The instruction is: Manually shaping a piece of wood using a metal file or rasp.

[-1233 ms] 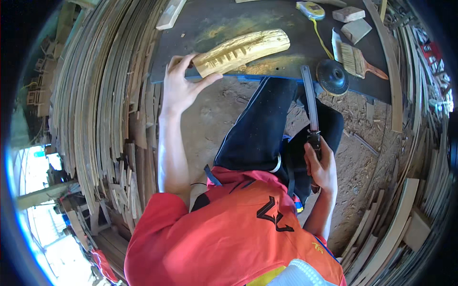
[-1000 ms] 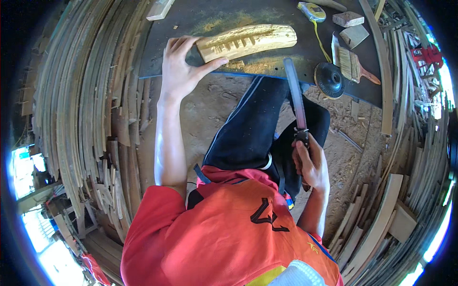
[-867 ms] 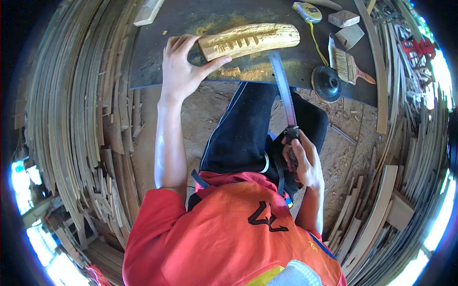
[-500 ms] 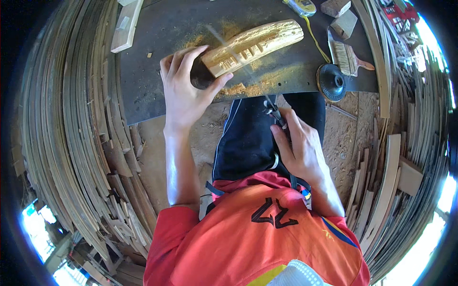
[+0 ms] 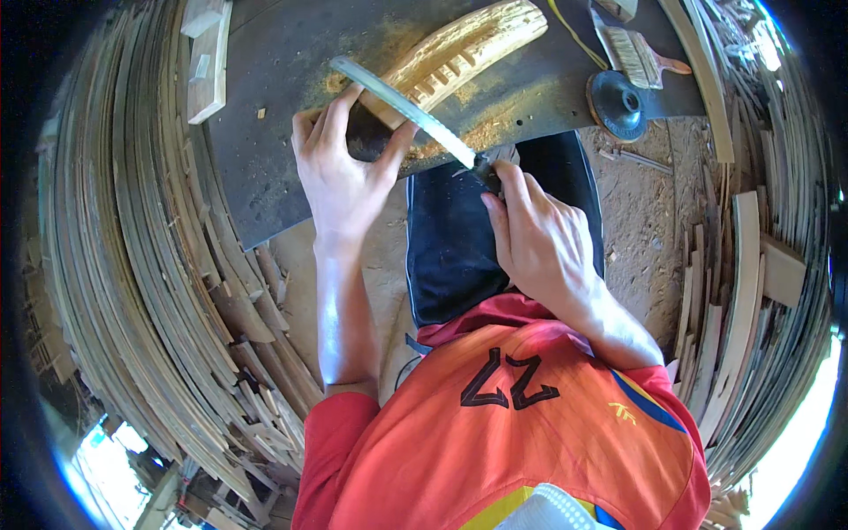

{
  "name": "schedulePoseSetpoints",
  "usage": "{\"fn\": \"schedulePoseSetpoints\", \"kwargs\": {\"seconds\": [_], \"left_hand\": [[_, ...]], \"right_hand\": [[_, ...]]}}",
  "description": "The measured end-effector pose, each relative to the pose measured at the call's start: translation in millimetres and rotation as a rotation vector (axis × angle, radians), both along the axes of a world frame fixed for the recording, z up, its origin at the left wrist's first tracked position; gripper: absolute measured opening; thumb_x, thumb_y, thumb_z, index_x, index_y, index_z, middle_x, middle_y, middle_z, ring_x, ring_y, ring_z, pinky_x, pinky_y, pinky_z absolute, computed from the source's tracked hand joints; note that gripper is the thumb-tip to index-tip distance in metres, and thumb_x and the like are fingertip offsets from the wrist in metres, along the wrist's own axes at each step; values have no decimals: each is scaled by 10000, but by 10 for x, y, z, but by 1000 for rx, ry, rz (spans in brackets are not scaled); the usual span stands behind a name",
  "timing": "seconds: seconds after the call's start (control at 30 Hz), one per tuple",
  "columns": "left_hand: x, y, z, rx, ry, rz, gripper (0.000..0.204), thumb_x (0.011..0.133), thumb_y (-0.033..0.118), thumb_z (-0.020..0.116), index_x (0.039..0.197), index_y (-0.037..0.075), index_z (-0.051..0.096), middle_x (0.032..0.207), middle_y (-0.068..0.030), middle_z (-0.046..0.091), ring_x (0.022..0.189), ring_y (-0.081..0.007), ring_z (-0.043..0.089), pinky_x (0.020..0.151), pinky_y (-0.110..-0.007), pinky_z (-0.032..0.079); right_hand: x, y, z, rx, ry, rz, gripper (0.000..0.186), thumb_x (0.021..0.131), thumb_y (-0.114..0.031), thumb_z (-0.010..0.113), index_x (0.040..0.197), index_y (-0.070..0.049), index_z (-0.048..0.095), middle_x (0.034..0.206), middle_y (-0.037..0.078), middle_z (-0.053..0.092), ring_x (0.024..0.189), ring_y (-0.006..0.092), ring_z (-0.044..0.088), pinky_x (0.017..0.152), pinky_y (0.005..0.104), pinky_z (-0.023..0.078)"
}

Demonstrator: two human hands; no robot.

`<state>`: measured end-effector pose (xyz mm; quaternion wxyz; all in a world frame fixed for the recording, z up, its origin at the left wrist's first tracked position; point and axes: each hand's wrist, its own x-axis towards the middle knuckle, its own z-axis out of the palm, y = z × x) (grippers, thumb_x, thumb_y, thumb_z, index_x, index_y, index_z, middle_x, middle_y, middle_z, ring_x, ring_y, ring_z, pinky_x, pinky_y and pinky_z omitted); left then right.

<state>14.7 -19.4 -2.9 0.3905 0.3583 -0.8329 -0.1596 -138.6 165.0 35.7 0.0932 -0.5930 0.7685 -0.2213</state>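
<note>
A curved, rough-faced piece of light wood [image 5: 481, 46] lies slantwise on the dark worktop, with a row of several notches cut along its near side. My left hand [image 5: 346, 190] grips its left end between thumb and fingers. In my right hand [image 5: 549, 231] is the dark handle of a narrow, straight-bladed saw [image 5: 402, 104]. Its pale blade slants up and left across the wood's left end, its tip beyond my left fingertips. Whether the blade touches the wood, I cannot tell. Sawdust [image 5: 490, 132] is scattered around the piece.
The dark worktop [image 5: 265, 168] ends just above my lap. A paintbrush [image 5: 634, 57] and a black round disc with a raised hub [image 5: 618, 104] lie at its right. Pale wooden blocks [image 5: 208, 75] sit at the far left. Stacked wood strips [image 5: 132, 221] flank both sides.
The saw has risen from near my lap, and its blade, blurred before, now shows clearly over the wood's left end. My left hand keeps its grip. The whole view has shifted slightly.
</note>
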Motion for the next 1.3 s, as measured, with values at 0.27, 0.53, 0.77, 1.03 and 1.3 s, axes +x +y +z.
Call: {"fn": "schedulePoseSetpoints", "kwargs": {"seconds": [0.27, 0.53, 0.77, 1.03, 1.3], "left_hand": [[2, -23, -36, -74, -69, -31, 584, 727, 294, 956, 1207, 53, 725, 1066, -105, 756, 987, -317, 603, 900, -458, 485], [14, -46, -24, -57, -60, -31, 619, 731, 345, 956, 1203, 13, 733, 1039, -108, 763, 976, -319, 610, 900, -458, 487], [10, 3, -27, -72, -69, 39, 612, 740, 342, 952, 1205, 11, 734, 1041, -113, 766, 963, -323, 617, 906, -464, 487], [12, -15, -38, -121, -82, 7, 617, 738, 408, 959, 1171, 33, 729, 1040, -100, 759, 950, -308, 611, 898, -474, 486], [-3, -55, -31, -54, -70, 22, 626, 724, 424, 966, 1160, 32, 747, 1024, -101, 763, 954, -307, 625, 894, -471, 495]], "right_hand": [[60, -64, -93, -19, 130, -41, 270, 1065, -330, 615, 1081, -64, 573, 729, 131, 636, 564, 325, 694, 479, 445, 549], [1, -68, -14, 49, 158, -59, 285, 1077, -365, 598, 1075, -81, 567, 737, 146, 684, 596, 343, 724, 486, 445, 564], [-93, 69, 15, 97, 219, -41, 289, 1085, -387, 586, 1076, -100, 554, 752, 160, 695, 608, 357, 733, 497, 456, 580], [-142, -117, -18, 61, 217, 8, 286, 1078, -367, 601, 1095, -84, 563, 739, 154, 703, 593, 343, 730, 494, 448, 579], [-194, -128, -72, 71, 266, 39, 322, 1076, -385, 605, 1109, -66, 571, 682, 136, 676, 577, 353, 716, 492, 446, 564]]}}
